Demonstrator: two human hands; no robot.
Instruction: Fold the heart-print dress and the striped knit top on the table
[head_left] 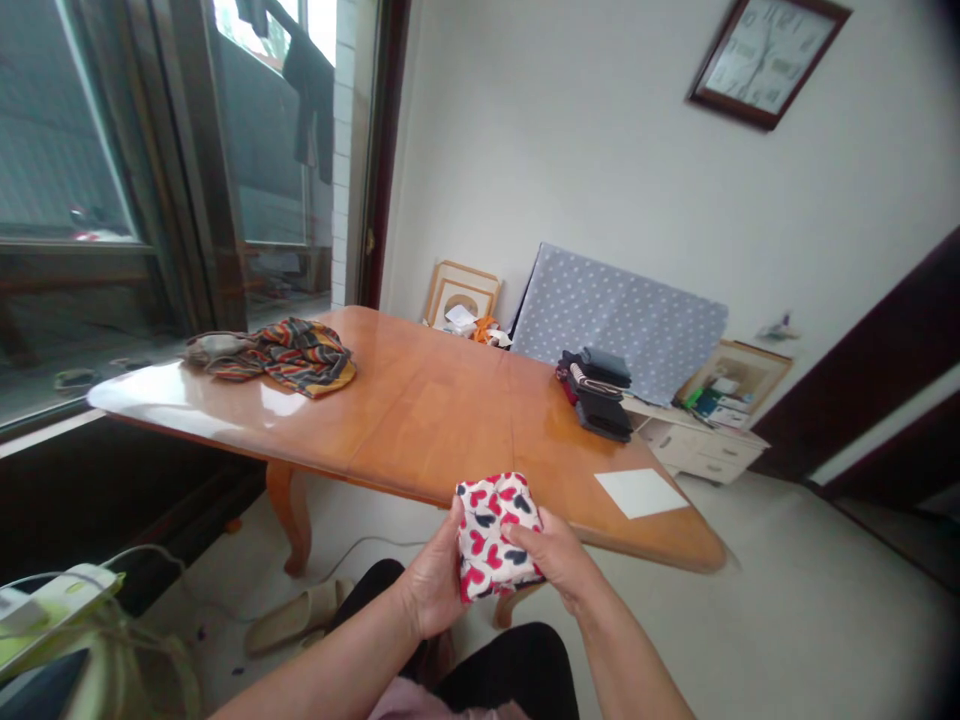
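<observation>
Between my two hands is a small folded cloth (496, 550), white with red and dark hearts, held just in front of the table's near edge. My left hand (437, 580) grips its left side. On the right side my right hand (562, 560) clasps it, the thumb lying across the top face. What kind of cloth item it is, the folds do not show. Past it stands the brown wooden table (427, 400). A stack of folded dark clothes (598, 395) rests near the far right edge, and a crumpled striped cloth (300, 355) lies at the left.
A white sheet of paper (640, 492) lies on the table's right part. Behind stand a white cabinet (694, 450) and a panel draped in dotted grey cloth (615, 310). Beige slippers (296, 618) and a cable (360, 545) are on the floor. A power strip (60, 605) is at lower left.
</observation>
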